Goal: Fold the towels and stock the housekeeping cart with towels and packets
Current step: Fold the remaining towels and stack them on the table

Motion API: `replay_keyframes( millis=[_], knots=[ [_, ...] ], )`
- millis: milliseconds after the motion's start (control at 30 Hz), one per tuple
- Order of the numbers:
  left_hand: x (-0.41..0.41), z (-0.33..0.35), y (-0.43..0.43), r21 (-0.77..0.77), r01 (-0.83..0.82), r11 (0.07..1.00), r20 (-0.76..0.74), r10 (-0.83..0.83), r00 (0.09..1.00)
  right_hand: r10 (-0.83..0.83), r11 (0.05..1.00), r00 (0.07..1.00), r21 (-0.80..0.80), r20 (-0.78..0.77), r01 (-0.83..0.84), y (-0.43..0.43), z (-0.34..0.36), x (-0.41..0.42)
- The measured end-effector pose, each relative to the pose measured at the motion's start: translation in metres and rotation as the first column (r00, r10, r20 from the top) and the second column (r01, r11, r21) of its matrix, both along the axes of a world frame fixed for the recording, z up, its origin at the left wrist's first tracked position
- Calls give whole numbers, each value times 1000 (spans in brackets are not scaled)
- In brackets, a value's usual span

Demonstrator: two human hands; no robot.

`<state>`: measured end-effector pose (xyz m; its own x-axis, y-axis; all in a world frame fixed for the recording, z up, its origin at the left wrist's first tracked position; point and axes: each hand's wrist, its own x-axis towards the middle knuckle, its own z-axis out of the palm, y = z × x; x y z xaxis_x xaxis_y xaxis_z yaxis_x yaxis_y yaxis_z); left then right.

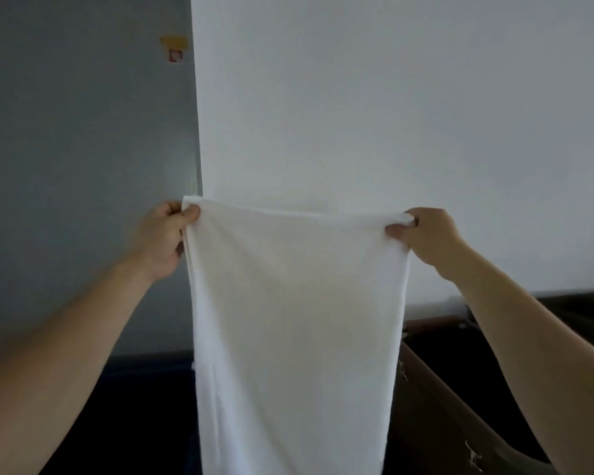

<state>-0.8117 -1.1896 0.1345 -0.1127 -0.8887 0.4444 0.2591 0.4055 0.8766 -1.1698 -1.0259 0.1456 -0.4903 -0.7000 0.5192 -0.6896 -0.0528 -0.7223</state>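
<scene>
White towel (299, 320); yellow-red wall sticker (174, 49), writing illegible

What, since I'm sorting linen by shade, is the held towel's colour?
Plain white towel, clearest in the head view.

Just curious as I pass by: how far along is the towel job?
Nothing looks finished here: no folded towels or packets show. The left hand and right hand pinch the top corners of a white towel, hanging open. Folding it and all stocking remain.
</scene>
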Motion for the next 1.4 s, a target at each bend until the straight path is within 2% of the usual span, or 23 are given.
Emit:
replay_keyframes(
  millis=[67, 133, 233, 267, 333, 400, 433, 533, 600, 667, 733, 833, 900, 1000, 1067, 1133, 1267, 1400],
  knots=[
    [1, 3, 5, -28, 22, 999, -15, -23, 1000, -20, 987, 998, -156, 64, 30, 5, 15, 3],
    [4, 19, 10, -82, 50, 995, -46, -54, 997, 118, 958, 967, -282, 224, -52, 10, 27, 13],
    [6, 29, 15, -167, -30, 985, 40, 38, 998, 219, 961, 912, -237, 345, -141, 12, 26, 24],
    [5, 26, 15, -181, -83, 980, 82, 99, 992, 225, 958, 910, -249, 348, -142, 13, 25, 25],
    [3, 19, 15, -195, -173, 965, 122, 199, 972, 272, 909, 910, -395, 314, -135, 14, 26, 28],
    [0, 18, 19, -244, -261, 934, 51, 281, 958, 305, 842, 915, -524, 265, -129, 11, 25, 32],
    [-1, 17, 23, -281, -313, 907, 14, 330, 944, 305, 837, 913, -533, 271, -121, 8, 23, 34],
    [-8, -2, 29, -330, -392, 859, 16, 420, 907, 243, 895, 915, -439, 322, -83, 0, 9, 32],
    [-15, -20, 30, -320, -404, 857, 32, 436, 900, 193, 891, 928, -454, 319, -29, -3, 1, 27],
    [-19, -27, 30, -271, -406, 873, -10, 420, 908, 176, 882, 934, -471, 311, -10, -7, -5, 24],
    [-21, -28, 32, -213, -398, 892, -37, 400, 916, 185, 912, 921, -408, 342, -32, -11, -11, 23],
    [-21, -36, 37, -152, -366, 918, -10, 369, 929, 206, 921, 901, -388, 381, -46, -13, -18, 15],
    [-22, -41, 40, -105, -269, 957, 11, 271, 962, 200, 913, 896, -407, 397, -23, -13, -22, 11],
    [-17, -45, 40, 22, -10, 1000, 35, 10, 999, 170, 945, 883, -328, 437, -19, -16, -30, 6],
    [-11, -49, 37, 111, 162, 981, 65, -169, 983, 172, 956, 877, -290, 450, -38, -17, -37, -2],
    [-6, -55, 31, 153, 228, 962, 72, -241, 968, 182, 959, 871, -279, 455, -54, -16, -47, -9],
    [-10, -70, 11, 171, 152, 973, 159, -180, 971, 230, 961, 836, -252, 499, -114, -25, -70, -16],
    [-32, -78, -16, 167, 12, 986, 213, -48, 976, 249, 962, 800, -236, 545, -139, -44, -80, -22]
  ],
)
